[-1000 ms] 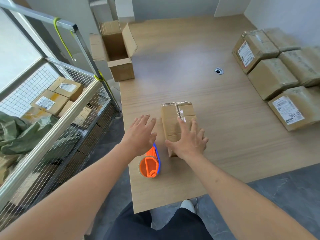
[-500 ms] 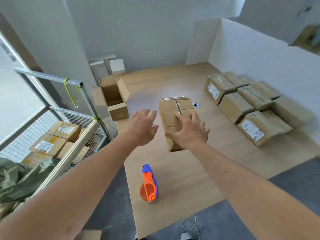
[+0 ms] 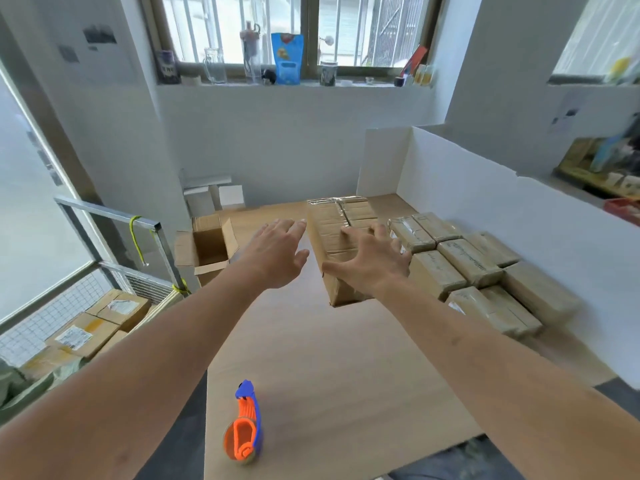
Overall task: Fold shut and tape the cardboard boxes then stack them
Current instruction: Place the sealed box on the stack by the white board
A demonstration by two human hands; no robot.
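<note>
The right hand [image 3: 372, 268] is gripping the taped box [image 3: 341, 244], thumb and spread fingers clamping it, carrying it toward the stack [image 3: 478, 268] at three o'clock; the left hand [image 3: 277, 252] is hovering open, empty.

The brown taped cardboard box [image 3: 337, 244] under my right hand [image 3: 372, 263] sits raised over the light wooden table [image 3: 346, 368], and bare tabletop stretches from under it back toward me. Near the table's front edge lies the orange and blue tape dispenser [image 3: 244, 433], on the left side. To my right, a cluster of sealed, tape-wrapped brown boxes [image 3: 474, 268] fills the table against the white partition wall [image 3: 485, 209], just beside the box I hold. My left hand [image 3: 277, 254] hovers spread in the gap between that box and the open brown cardboard box [image 3: 207, 251] at the table's left edge.
</note>
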